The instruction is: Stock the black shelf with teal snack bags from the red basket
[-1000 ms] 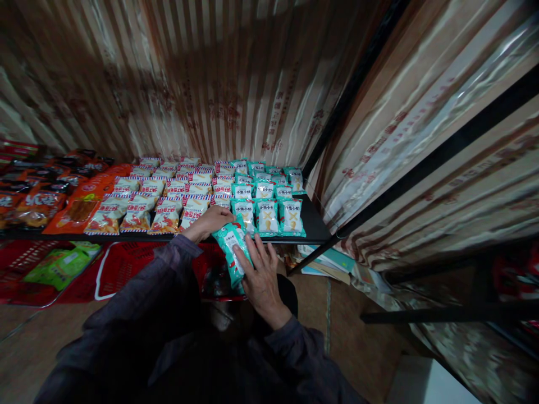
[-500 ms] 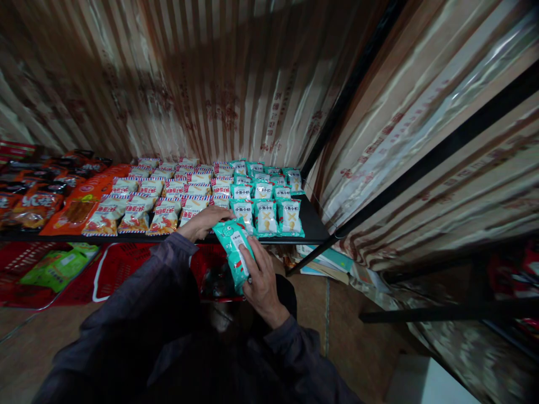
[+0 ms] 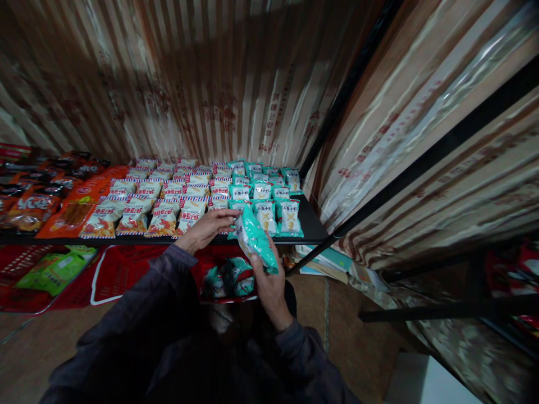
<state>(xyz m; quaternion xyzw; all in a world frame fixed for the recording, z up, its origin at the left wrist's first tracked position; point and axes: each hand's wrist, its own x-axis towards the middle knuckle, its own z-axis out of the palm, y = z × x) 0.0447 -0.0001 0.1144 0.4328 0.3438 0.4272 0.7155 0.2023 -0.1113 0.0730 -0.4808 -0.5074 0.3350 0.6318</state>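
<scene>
My right hand [image 3: 269, 283] pinches a teal snack packet [image 3: 255, 240], left hand [image 3: 207, 227] open at nine o'clock steadying the shelf [image 3: 314, 227] row, so I should lay it flat, aligned.

The packet [image 3: 255, 240] gripped in the right hand's fingers [image 3: 257, 262] is teal with white patches. Just beyond those fingertips lie teal-and-white packets [image 3: 275, 197]; beyond the left hand's fingers [image 3: 221, 215], cream packets [image 3: 162, 199] with red-blue striped edges. The basket [image 3: 122, 268] below is red.

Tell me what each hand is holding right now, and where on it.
Right hand grips a teal snack packet by its lower end; left hand touches its top edge.
</scene>
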